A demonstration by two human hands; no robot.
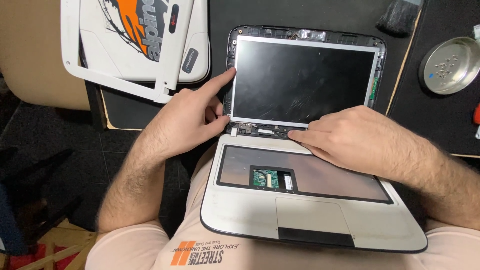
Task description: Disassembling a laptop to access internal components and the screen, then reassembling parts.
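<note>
A small white laptop (250, 210) lies open on my lap with its keyboard removed, showing a bare tray and a small circuit opening (272, 178). Its dark screen panel (302, 80) sits in the lid with the front bezel off. My left hand (192, 120) rests at the screen's left edge, index finger pointing to the upper left corner, thumb by the left hinge. My right hand (350, 137) lies over the hinge strip at the screen's bottom edge, fingertips pressing near the middle. Neither hand holds anything.
A white screen bezel frame (125, 82) lies on a white lid cover with an orange and black graphic (145, 35) at the upper left. A round metal tin with small screws (450, 65) sits at the right on a black mat. A dark brush (397, 17) lies at the top.
</note>
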